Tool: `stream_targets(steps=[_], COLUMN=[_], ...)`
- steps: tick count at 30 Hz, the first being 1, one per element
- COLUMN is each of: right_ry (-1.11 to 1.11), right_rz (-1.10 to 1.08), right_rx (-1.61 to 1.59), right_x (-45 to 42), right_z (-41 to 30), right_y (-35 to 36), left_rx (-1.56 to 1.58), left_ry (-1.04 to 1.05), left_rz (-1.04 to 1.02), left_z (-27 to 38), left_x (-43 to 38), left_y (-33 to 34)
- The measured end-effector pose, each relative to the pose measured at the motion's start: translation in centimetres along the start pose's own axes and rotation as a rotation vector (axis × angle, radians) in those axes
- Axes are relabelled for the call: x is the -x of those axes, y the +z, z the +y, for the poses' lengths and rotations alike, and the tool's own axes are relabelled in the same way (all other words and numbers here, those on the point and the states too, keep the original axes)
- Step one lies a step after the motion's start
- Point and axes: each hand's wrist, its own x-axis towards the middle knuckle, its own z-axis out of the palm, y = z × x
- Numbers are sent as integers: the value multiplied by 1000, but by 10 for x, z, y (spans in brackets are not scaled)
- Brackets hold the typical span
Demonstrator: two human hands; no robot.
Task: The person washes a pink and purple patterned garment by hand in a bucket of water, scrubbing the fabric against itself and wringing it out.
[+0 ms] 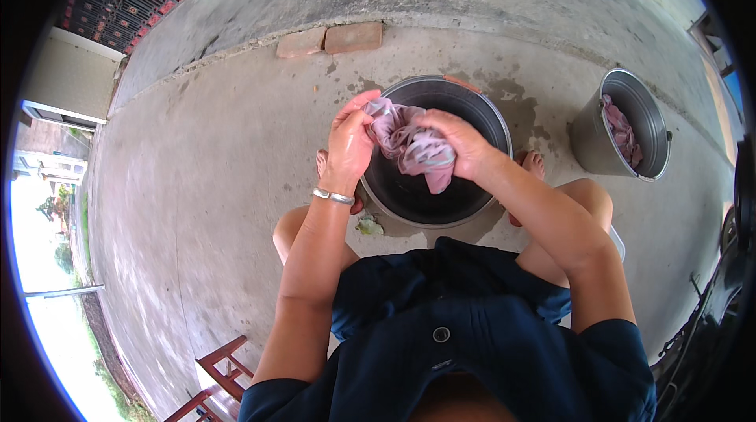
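Both hands hold one bunched, wet-looking pink patterned cloth (407,135) over a round dark basin (407,203) that stands on the ground between my feet. My left hand (352,138), with a silver bracelet at the wrist, grips the cloth's left end above the basin's left rim. On the other side, my right hand (458,141) is closed around the right part of the cloth, and a loose fold hangs below it. The inside of the basin looks dark; whether it holds water I cannot tell.
A metal bucket (590,132) with more pink cloth (621,130) stands to the right. Two bricks (354,38) lie beyond the basin. A green leaf scrap (369,225) is by my left foot. Wet patches (514,103) mark the concrete. A reddish-brown wooden chair (221,357) stands at lower left.
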Motion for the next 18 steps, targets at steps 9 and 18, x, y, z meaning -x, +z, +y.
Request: stream_targets(steps=[9, 18], right_ry=[-115, -391], right_rz=[-48, 352], right_rx=[-193, 836], right_x=[18, 18], right_z=[-38, -28], right_y=[7, -16], left_rx=[107, 89], left_ry=[-413, -22], left_rz=[-93, 237], left_z=[-44, -37], left_x=[26, 4], left_y=[51, -4])
